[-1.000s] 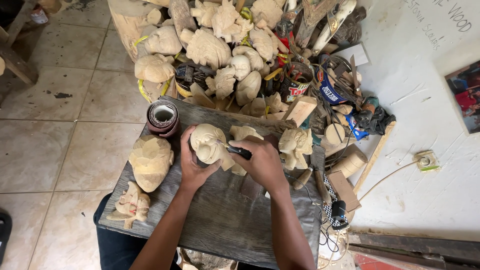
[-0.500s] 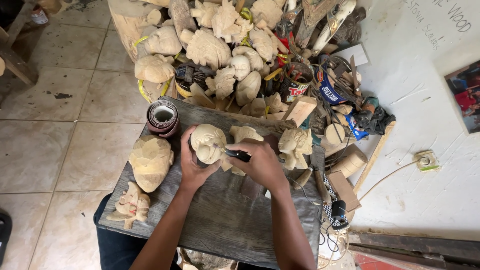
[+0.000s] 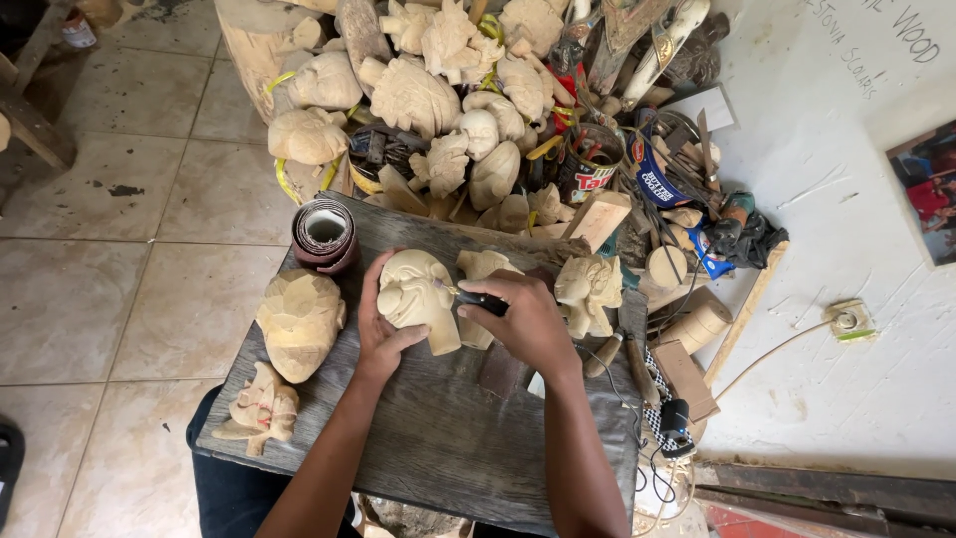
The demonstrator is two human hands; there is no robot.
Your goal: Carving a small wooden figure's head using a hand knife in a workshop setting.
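On a dark, weathered wooden board [image 3: 428, 438] lying across the person's lap, the left hand [image 3: 383, 334] cups a pale carved wooden mask [image 3: 418, 294] from its left side, fingers curled up along the edge and thumb pressed against the lower part, so the piece is held steady near the middle of the board. The right hand [image 3: 523, 319] is closed around a dark-handled carving tool [image 3: 476, 299], fingers wrapped tight over the handle, and the tool's tip meets the mask's right side (the exact spot of contact is too small to make out). Just behind the right hand, another pale carving [image 3: 483, 267] lies partly hidden, and a further small carved figure [image 3: 586, 289] sits to the right of it at the board's edge. At the far left corner of the board stands a roll of sandpaper [image 3: 325, 234], upright with its hollow core facing up. Left of the held mask rests a larger rough-cut mask [image 3: 299, 321], and below it, near the board's near-left corner, a smaller carved face [image 3: 257, 408]. Beyond the board a heap of unfinished carvings [image 3: 438, 90] is piled on the tiled floor [image 3: 90, 289].
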